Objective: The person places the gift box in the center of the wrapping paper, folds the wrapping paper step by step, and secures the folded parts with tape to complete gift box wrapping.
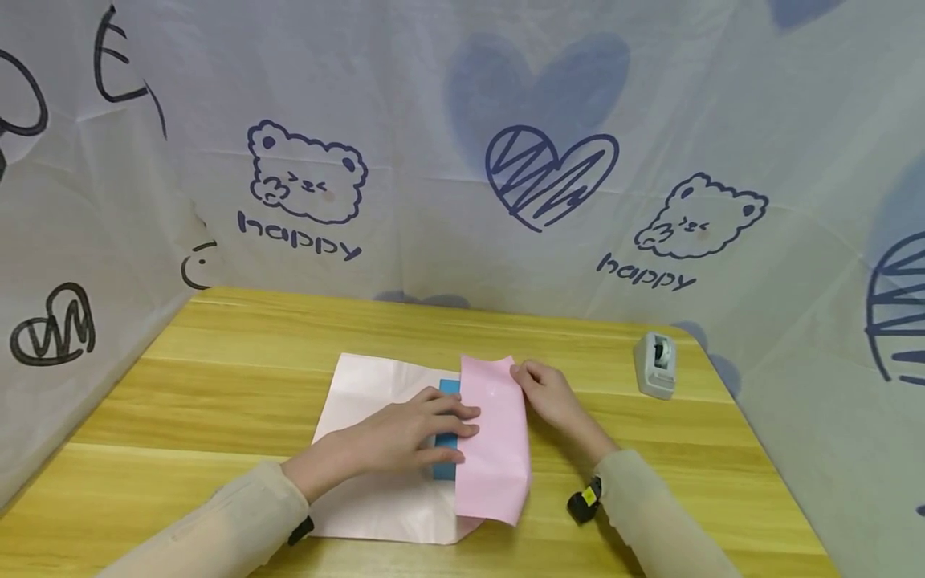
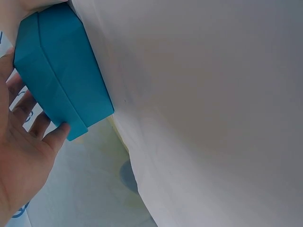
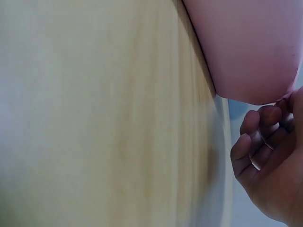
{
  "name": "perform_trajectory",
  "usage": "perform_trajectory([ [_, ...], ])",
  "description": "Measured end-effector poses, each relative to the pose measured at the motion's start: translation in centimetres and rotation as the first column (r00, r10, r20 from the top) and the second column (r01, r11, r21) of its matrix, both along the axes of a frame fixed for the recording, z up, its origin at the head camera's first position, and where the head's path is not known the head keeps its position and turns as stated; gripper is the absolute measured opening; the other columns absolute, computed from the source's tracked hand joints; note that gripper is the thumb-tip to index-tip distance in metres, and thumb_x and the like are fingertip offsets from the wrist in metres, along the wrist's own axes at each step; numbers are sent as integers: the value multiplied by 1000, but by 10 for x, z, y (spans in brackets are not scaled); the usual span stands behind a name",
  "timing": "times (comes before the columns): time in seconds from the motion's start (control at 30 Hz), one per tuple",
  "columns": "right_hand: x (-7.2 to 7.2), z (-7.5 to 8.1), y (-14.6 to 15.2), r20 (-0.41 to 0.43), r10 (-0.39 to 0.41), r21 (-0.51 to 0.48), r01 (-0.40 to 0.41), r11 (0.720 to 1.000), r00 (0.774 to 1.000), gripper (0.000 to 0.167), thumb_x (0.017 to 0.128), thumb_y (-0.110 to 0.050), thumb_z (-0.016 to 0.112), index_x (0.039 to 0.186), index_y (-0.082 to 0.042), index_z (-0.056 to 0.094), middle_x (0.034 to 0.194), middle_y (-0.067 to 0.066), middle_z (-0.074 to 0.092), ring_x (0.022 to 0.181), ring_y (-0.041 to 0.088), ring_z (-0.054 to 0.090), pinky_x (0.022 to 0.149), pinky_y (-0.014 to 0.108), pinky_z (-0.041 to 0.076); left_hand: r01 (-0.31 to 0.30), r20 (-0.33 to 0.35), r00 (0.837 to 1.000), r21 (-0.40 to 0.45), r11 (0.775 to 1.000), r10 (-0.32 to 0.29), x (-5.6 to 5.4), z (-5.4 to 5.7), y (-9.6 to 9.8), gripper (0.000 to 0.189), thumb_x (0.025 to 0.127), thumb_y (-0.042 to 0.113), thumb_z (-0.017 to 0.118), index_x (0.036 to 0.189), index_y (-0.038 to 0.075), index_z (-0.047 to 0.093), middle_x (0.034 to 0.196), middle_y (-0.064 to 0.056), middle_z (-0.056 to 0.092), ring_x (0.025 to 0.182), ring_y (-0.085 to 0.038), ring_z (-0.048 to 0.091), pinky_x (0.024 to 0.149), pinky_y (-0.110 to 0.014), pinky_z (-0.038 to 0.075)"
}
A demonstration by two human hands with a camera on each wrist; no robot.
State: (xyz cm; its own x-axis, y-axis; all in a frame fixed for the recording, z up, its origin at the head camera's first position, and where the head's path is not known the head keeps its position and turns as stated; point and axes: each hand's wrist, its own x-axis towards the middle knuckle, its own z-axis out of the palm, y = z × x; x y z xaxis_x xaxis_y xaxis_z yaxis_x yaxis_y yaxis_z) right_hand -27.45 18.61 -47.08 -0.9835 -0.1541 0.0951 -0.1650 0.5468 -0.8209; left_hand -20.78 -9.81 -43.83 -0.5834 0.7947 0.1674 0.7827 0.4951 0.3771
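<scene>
A sheet of wrapping paper (image 1: 361, 425), pale on its inner side, lies on the table, and its pink side (image 1: 495, 449) is folded up over the right part of a blue box (image 2: 71, 71). My left hand (image 1: 412, 433) rests across the box with spread fingers, their tips on the edge of the pink flap. In the left wrist view, the thumb of my left hand (image 2: 28, 146) touches the near end of the box. My right hand (image 1: 552, 397) pinches the far right corner of the pink flap. In the right wrist view, my right hand (image 3: 270, 165) has its other fingers loosely curled below the paper.
A white tape dispenser (image 1: 656, 365) stands at the back right of the wooden table (image 1: 238, 361). Printed white cloth (image 1: 426, 168) hangs behind the table and at its sides. A black wrist camera (image 1: 584, 502) sits by the right sleeve.
</scene>
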Motion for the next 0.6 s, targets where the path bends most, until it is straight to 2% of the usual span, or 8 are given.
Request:
perform_trajectory([
  [0.23, 4, -5, 3, -7, -40, -2, 40, 999, 999, 40, 109, -36, 55, 82, -8, 61, 73, 2, 54, 73, 18, 53, 67, 30, 41, -1, 6, 1000, -7, 1000, 2, 1, 0, 0, 48, 103, 48, 61, 144, 22, 65, 157, 11, 51, 143, -20, 43, 107, -44, 51],
  [0.4, 10, -2, 4, 31, -14, 11, 13, 1000, 999, 45, 109, -39, 53, 77, -9, 59, 68, 2, 52, 68, 18, 51, 63, 28, 41, 0, 3, 1000, -12, 1000, 0, 1, 0, 0, 48, 103, 47, 61, 144, 22, 64, 157, 10, 50, 143, -20, 42, 109, -43, 51],
  [0.6, 14, 0, 0, 17, -8, -17, 9, 1000, 1000, 41, 108, -32, 54, 74, -10, 58, 70, 0, 54, 71, 16, 53, 64, 27, 42, 2, -7, 1000, -8, 1000, -2, 1, 1, 1, 48, 103, 47, 61, 143, 22, 65, 157, 10, 51, 140, -19, 44, 107, -42, 51],
])
